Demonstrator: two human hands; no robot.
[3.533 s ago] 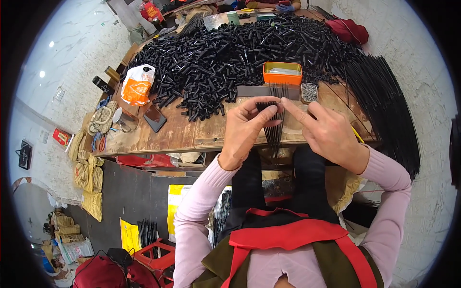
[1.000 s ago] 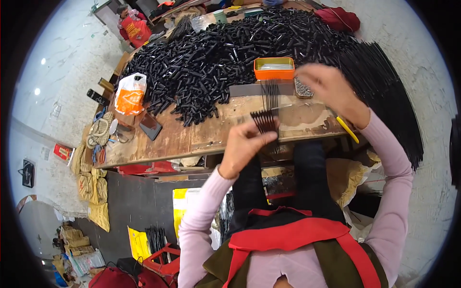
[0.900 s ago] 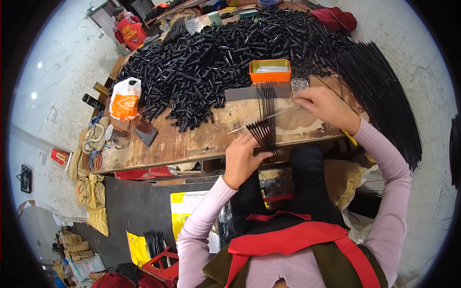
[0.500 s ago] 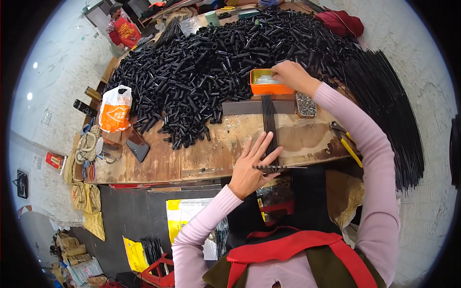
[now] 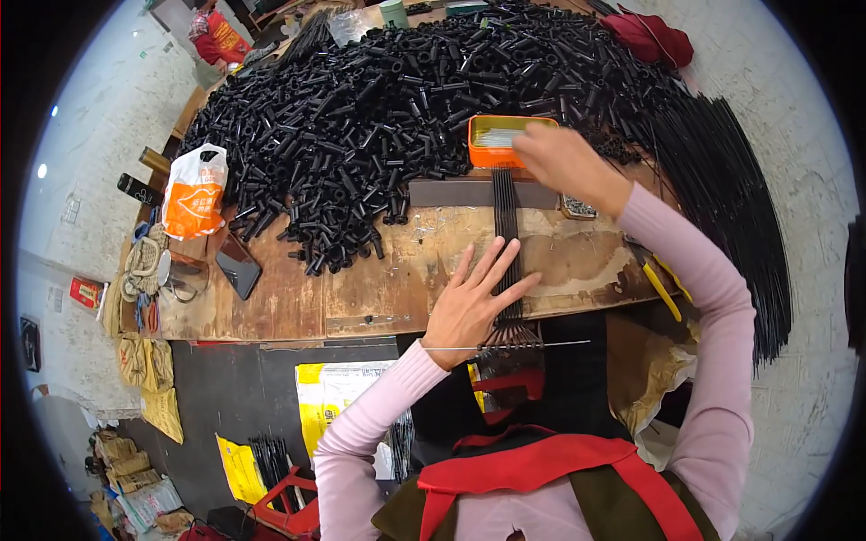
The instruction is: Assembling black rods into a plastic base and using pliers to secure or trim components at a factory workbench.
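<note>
At the near edge of the wooden table [image 5: 289, 302], the left hand [image 5: 471, 302] lies, fingers spread, over thin black rods [image 5: 507, 213]. Beyond, by the orange box [image 5: 494, 158], the right hand [image 5: 566, 167] has curled fingers; whether pinching anything, I cannot tell.

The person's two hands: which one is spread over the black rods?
The left hand, its fingers splayed across the black rods; the right hand is instead at the orange tin.
</note>
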